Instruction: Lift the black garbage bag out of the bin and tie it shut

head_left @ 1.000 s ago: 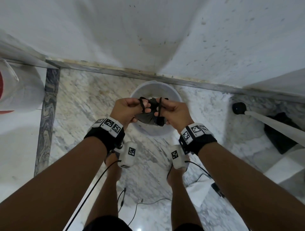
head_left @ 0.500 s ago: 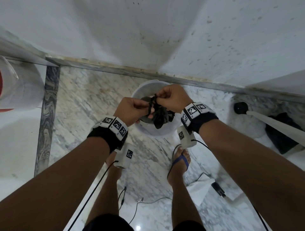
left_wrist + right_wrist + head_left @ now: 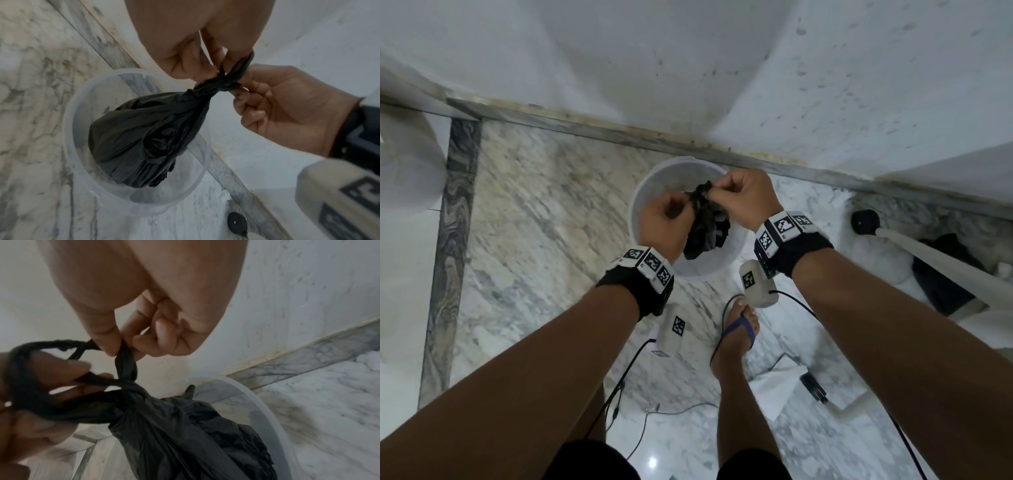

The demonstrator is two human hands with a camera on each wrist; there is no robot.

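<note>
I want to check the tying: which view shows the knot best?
The left wrist view: the knot shows sharp between both hands above the bin. The right wrist view shows it close but blurred. In the head view the hands hide it.

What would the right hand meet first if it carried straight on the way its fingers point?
Likely the left hand. The right hand pinches the bag neck, fingers pointing across at it, above the bin. Depth is unclear.

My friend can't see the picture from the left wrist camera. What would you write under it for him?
Two hands tie a knot in the neck of a small black garbage bag, which hangs over a clear plastic bin. The left hand and right hand pinch the twisted ends, above a marble floor.
</note>
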